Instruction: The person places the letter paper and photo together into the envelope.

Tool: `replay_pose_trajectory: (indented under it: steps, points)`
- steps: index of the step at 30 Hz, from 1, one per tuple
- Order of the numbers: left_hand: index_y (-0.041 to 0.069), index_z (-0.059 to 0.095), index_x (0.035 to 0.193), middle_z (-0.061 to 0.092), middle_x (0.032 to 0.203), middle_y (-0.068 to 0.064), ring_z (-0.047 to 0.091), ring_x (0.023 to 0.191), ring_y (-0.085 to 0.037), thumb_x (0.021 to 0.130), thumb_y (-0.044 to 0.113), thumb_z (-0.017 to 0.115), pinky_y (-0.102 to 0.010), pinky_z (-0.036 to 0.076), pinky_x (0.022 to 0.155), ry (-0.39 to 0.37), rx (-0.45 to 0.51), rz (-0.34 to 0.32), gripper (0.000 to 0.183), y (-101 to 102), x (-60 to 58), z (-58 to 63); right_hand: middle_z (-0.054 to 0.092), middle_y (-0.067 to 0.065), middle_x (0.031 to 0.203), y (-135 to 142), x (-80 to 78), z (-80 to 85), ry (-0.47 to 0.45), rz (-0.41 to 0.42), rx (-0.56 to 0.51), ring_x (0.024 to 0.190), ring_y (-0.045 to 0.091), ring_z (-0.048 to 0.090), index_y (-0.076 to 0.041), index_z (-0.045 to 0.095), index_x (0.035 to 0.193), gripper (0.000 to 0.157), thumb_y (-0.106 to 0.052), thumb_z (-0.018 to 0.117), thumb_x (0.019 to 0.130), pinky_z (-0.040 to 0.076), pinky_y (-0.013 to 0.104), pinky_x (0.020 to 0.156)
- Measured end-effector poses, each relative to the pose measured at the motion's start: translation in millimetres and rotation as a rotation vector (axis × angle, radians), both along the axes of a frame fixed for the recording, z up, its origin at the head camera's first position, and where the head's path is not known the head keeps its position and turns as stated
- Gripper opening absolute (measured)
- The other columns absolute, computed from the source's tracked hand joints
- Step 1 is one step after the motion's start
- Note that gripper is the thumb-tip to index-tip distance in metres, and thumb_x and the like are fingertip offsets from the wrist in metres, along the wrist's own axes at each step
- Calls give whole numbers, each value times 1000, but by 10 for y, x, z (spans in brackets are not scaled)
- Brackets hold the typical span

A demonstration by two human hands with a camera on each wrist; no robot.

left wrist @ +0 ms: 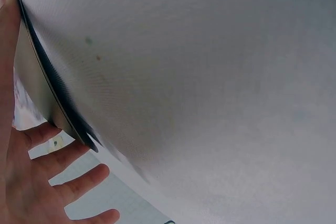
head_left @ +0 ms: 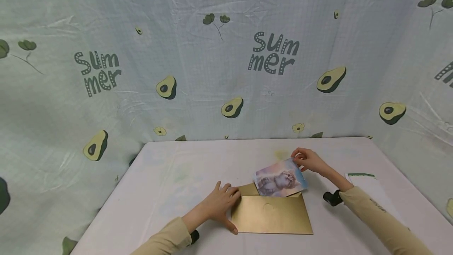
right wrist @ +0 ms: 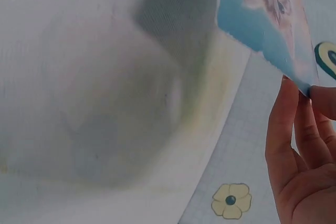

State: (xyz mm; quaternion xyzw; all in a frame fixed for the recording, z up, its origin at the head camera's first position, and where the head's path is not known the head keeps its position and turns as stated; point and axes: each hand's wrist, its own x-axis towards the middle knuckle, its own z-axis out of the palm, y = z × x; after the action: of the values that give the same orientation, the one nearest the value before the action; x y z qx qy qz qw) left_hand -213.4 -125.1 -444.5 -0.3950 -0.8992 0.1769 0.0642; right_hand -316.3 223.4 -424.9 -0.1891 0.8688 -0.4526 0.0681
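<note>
Okay, printed card [head_left: 280,179]: was held at the far edge of the gold envelope [head_left: 272,216], over its flap [head_left: 246,190].
Right hand [head_left: 310,160]: card's upper right corner was pinched between thumb and fingers.
Left hand [head_left: 218,203]: was spread wide, envelope's left edge touched by thumb and fingertips.

- Backdrop: pale blue-grey sheet [head_left: 198,58], creased, spanning the rear and both sides.
- Print: dark "summer" lettering [head_left: 274,53], halved avocados [head_left: 231,108], leafy sprigs [head_left: 209,19] and yellow flowers [head_left: 298,128].
- Furniture: whitish tabletop [head_left: 166,176], rounded at the far corners; its far edge adjoins the sheet.
- Surface marking: blurred yellow patch [head_left: 281,154] near the far edge.
- Light: diffuse; soft shadows on the tabletop, faint glints along the sheet's creases.
</note>
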Motion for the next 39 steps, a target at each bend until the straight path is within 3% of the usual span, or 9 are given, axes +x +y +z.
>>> replay_pose_trajectory:
  steps: [14,20,24,30,39]
  points:
    - [18,37,125,44,126,-1,43,115,-22,51,88,45,-49,38,91,14,17,-23,102,-25,-14,-28,57,17,89,-246,43,-164,-25,71,-33,68,16,60,2,54,96,13,-9,53,88,52,30,55]
    - [18,35,129,44,126,-2,44,114,-22,51,88,45,-49,38,89,27,42,-41,105,-41,-23,-50,53,20,94,-306,64,-205,-57,145,-53,71,17,58,3,53,106,19,-5,51,88,53,32,55]
    - [18,33,132,43,128,-2,43,116,-22,51,88,44,-49,38,91,14,25,-27,107,-36,-19,-39,50,21,99,-293,71,-209,-86,195,-44,71,19,57,0,54,113,25,-4,49,89,53,32,56]
    - [18,32,134,42,129,-1,42,116,-22,51,88,44,-50,38,92,10,11,-16,109,-29,-13,-37,48,19,101,-247,86,-219,-131,227,-17,70,18,56,-1,58,112,26,-4,47,89,53,30,57]
    - [19,37,125,44,126,0,43,114,-21,50,89,43,-48,37,91,34,6,-13,102,-19,-23,-47,54,20,111,-176,129,-221,-160,286,-14,76,14,56,-1,58,110,25,-12,49,90,53,32,59]
